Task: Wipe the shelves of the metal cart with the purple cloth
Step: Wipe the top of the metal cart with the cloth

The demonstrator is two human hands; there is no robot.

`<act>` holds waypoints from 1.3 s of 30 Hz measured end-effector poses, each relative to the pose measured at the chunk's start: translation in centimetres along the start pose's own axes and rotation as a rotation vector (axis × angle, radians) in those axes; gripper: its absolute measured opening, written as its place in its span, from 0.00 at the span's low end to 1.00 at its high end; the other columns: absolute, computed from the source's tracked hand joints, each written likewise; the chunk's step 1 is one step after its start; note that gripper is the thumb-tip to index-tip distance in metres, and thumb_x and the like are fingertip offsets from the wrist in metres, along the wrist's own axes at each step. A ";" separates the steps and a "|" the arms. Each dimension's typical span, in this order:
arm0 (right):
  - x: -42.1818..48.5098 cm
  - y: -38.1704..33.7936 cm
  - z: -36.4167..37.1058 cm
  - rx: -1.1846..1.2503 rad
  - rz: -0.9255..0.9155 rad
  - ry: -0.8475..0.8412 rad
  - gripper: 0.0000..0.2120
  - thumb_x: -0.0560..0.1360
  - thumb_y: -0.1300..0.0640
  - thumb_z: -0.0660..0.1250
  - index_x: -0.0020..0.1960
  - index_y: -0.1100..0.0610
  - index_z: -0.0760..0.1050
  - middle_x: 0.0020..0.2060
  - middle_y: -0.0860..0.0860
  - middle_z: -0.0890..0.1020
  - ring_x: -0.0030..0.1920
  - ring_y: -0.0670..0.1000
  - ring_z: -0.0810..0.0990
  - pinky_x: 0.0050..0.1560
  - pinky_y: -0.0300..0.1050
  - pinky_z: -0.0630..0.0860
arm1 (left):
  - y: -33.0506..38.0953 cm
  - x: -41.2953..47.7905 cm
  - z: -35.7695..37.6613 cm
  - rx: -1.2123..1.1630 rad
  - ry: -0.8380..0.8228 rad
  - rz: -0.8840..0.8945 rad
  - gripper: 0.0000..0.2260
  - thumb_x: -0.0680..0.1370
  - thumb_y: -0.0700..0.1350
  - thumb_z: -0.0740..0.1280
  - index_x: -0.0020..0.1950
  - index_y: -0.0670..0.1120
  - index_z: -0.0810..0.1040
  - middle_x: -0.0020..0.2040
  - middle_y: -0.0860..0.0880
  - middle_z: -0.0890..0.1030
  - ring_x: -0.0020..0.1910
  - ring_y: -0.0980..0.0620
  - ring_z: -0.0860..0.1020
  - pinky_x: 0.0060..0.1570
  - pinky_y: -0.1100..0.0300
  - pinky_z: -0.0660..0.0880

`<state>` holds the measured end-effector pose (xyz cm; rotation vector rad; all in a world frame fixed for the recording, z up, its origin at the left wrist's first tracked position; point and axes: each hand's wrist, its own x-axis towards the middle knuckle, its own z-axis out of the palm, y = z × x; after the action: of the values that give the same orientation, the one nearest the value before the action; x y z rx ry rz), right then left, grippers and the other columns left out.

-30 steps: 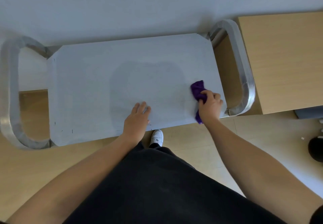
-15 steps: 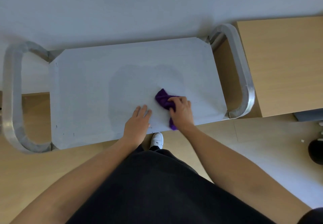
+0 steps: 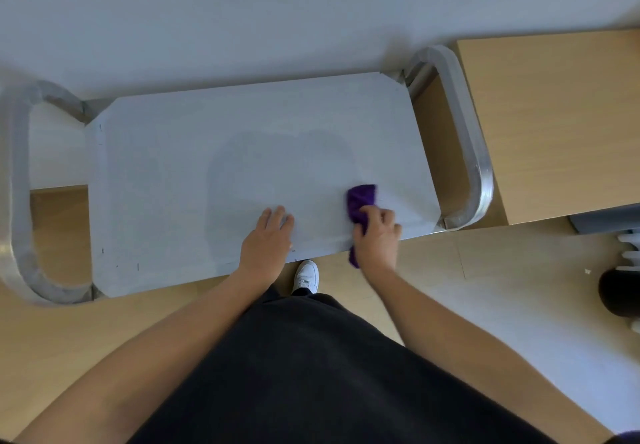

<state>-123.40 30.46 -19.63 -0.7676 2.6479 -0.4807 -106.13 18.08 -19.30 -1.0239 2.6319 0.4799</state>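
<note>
**Cart**: metal, seen from above. Only the top shelf is in view. Any lower shelves are hidden beneath it and cannot be judged.

**Cloth**: purple and bunched, pressed on the shelf under the right hand. One end shows beyond the fingertips. A tail hangs by the wrist, past the shelf's near edge.

**Right hand**: knuckles up, fingers curled round the cloth. It works the shelf's near part, between the left hand and the right handle.

**Left hand**: palm down, fingers straight and close together, holding nothing. It rests on the shelf by the front edge, near the right hand but apart from it, probably bracing the cart.

**Patch**: a faint darker area ahead of both hands. It is perhaps damp from wiping, but it may be only a shadow.

**Other items:**
- The left handle is well out past the left hand.
- A shoe stands on the floor, below and between the hands.
- A wood top lies beyond the right handle.

**Step in hand:** wiping the top shelf at its near right part.

**Next move calls for:**
- Firm, flat strokes carried ahead to the far edge.
- Strokes then taken across toward the left handle, so the bracing hand must lift or shift out of the way.
- The cart held steady against rolling.
- Stooping for any shelves below.
</note>
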 end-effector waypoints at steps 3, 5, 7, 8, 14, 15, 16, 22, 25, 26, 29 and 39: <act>-2.3 -3.2 1.8 -0.003 -0.232 -0.127 0.16 0.76 0.60 0.65 0.63 0.53 0.75 0.59 0.56 0.72 0.56 0.60 0.69 0.58 0.52 0.73 | 0.0 0.2 0.3 -0.005 -0.015 0.023 0.24 0.77 0.47 0.68 0.72 0.45 0.67 0.75 0.46 0.64 0.74 0.43 0.63 0.50 0.53 0.79; -1.7 -3.5 1.6 0.009 -0.291 -0.165 0.15 0.76 0.60 0.65 0.62 0.52 0.75 0.59 0.54 0.72 0.56 0.58 0.68 0.56 0.48 0.73 | -0.2 0.2 0.3 0.004 -0.017 0.027 0.25 0.77 0.47 0.69 0.73 0.45 0.67 0.75 0.45 0.65 0.74 0.42 0.64 0.50 0.53 0.79; 0.0 -2.6 0.6 0.016 -0.259 -0.166 0.15 0.75 0.61 0.65 0.61 0.53 0.76 0.58 0.55 0.72 0.57 0.58 0.69 0.56 0.49 0.73 | -0.2 0.1 0.2 -0.004 -0.013 0.016 0.26 0.74 0.46 0.72 0.71 0.44 0.70 0.74 0.44 0.67 0.72 0.41 0.67 0.48 0.52 0.80; 1.1 -1.8 -0.2 0.008 -0.228 -0.146 0.16 0.75 0.62 0.64 0.61 0.53 0.76 0.59 0.56 0.73 0.57 0.59 0.69 0.56 0.51 0.73 | -0.1 0.2 0.3 -0.010 -0.032 0.017 0.26 0.75 0.46 0.71 0.72 0.44 0.69 0.75 0.44 0.65 0.73 0.41 0.65 0.50 0.51 0.79; 5.9 3.3 -4.4 -0.061 0.156 0.009 0.15 0.77 0.61 0.62 0.63 0.53 0.71 0.64 0.57 0.69 0.60 0.62 0.69 0.55 0.46 0.64 | 0.0 0.1 0.2 -0.030 -0.041 0.028 0.25 0.80 0.47 0.64 0.76 0.44 0.61 0.78 0.44 0.56 0.77 0.43 0.55 0.59 0.50 0.75; 5.7 3.0 -4.0 -0.067 0.190 0.019 0.15 0.78 0.61 0.62 0.63 0.53 0.71 0.64 0.57 0.69 0.59 0.62 0.69 0.54 0.45 0.63 | 0.1 0.1 0.2 -0.028 -0.048 0.028 0.25 0.80 0.47 0.63 0.76 0.44 0.61 0.78 0.44 0.56 0.77 0.43 0.54 0.59 0.51 0.74; 5.3 2.3 -3.4 -0.066 0.193 0.022 0.15 0.77 0.61 0.62 0.63 0.53 0.71 0.64 0.57 0.69 0.57 0.62 0.69 0.54 0.46 0.63 | 0.1 0.0 0.1 -0.025 -0.048 0.030 0.25 0.81 0.47 0.63 0.76 0.45 0.60 0.79 0.45 0.55 0.78 0.43 0.54 0.60 0.52 0.74; -0.3 -5.1 1.9 -0.054 -0.137 -0.135 0.17 0.77 0.59 0.64 0.65 0.52 0.72 0.62 0.55 0.70 0.58 0.61 0.67 0.55 0.49 0.71 | -0.5 -0.2 0.2 0.013 -0.033 0.038 0.26 0.78 0.48 0.67 0.74 0.44 0.65 0.76 0.43 0.63 0.75 0.41 0.61 0.55 0.51 0.77; 0.2 -5.7 1.9 -0.034 -0.223 -0.196 0.16 0.76 0.58 0.65 0.64 0.51 0.72 0.60 0.53 0.70 0.59 0.58 0.67 0.51 0.47 0.75 | -0.7 -0.3 0.2 0.008 -0.035 0.041 0.26 0.79 0.48 0.66 0.75 0.45 0.64 0.77 0.45 0.61 0.76 0.43 0.60 0.56 0.52 0.77; 0.8 -5.3 1.5 -0.023 -0.225 -0.195 0.16 0.76 0.58 0.66 0.63 0.51 0.73 0.60 0.54 0.70 0.58 0.58 0.68 0.51 0.48 0.75 | -0.7 -0.3 0.0 0.005 -0.031 0.044 0.26 0.79 0.48 0.66 0.75 0.46 0.64 0.77 0.45 0.61 0.76 0.43 0.60 0.57 0.52 0.76; 4.1 -3.2 -0.3 -0.002 -0.128 -0.112 0.16 0.73 0.61 0.65 0.61 0.53 0.75 0.59 0.58 0.72 0.57 0.62 0.70 0.55 0.51 0.70 | -0.5 -0.1 -0.6 -0.032 0.014 0.003 0.23 0.75 0.44 0.70 0.69 0.46 0.72 0.73 0.44 0.68 0.72 0.42 0.67 0.50 0.51 0.78; 8.0 -2.6 -0.6 -0.006 0.225 0.099 0.19 0.74 0.65 0.60 0.62 0.52 0.74 0.64 0.58 0.70 0.57 0.62 0.69 0.58 0.51 0.66 | 0.8 4.4 -2.5 -0.027 0.013 0.014 0.21 0.78 0.42 0.65 0.71 0.44 0.68 0.76 0.46 0.62 0.74 0.45 0.61 0.52 0.55 0.75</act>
<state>-128.80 24.02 -19.85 -0.4501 2.7843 -0.4606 -110.14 15.01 -18.48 -1.0214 2.6524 0.5151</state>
